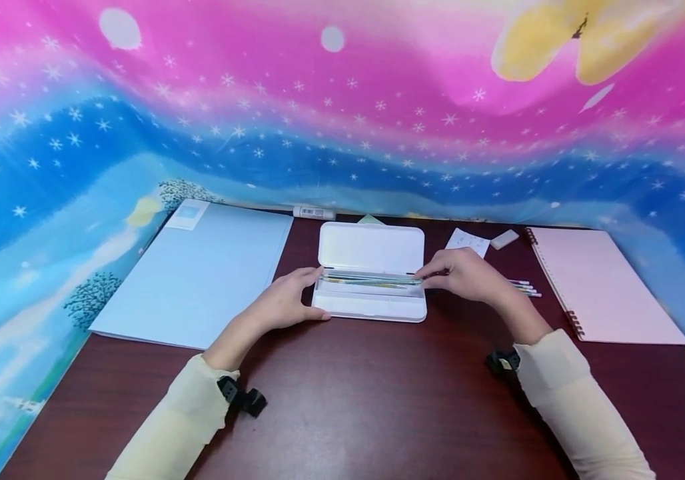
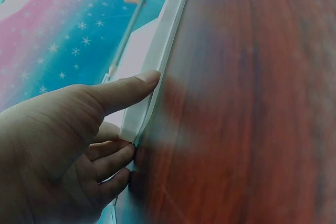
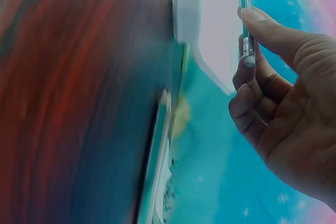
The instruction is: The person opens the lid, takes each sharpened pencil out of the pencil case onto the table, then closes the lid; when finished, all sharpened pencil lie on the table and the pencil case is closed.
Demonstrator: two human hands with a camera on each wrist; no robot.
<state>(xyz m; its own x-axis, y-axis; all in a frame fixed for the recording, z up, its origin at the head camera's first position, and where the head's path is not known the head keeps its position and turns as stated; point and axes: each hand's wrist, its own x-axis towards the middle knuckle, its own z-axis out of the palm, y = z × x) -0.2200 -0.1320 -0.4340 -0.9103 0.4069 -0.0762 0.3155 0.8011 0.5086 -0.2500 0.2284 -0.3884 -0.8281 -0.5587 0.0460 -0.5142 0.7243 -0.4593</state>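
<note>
A white pencil case (image 1: pixel 371 247) lies with its lid raised, and pencils show along the back of its tray. At its left front corner my left hand (image 1: pixel 282 300) grips the case, the thumb (image 2: pixel 139 82) along the front wall and the fingers by the left side. My right hand (image 1: pixel 468 277) is over the case's right end. Between its thumb and fingers it pinches a green pencil (image 3: pixel 248 48) near the eraser end; the pencil slants over the tray in the left wrist view. Several more pencils (image 1: pixel 525 287) lie on the table beyond the right wrist.
On the left lies a light blue folder (image 1: pixel 222 267); on the right, a pink spiral notebook (image 1: pixel 600 287). A white tube (image 1: pixel 314 213), a printed paper (image 1: pixel 467 241) and a white eraser (image 1: pixel 504 239) are along the back. Patterned fabric (image 1: pixel 342 120) hangs behind the dark table (image 1: pixel 342 400).
</note>
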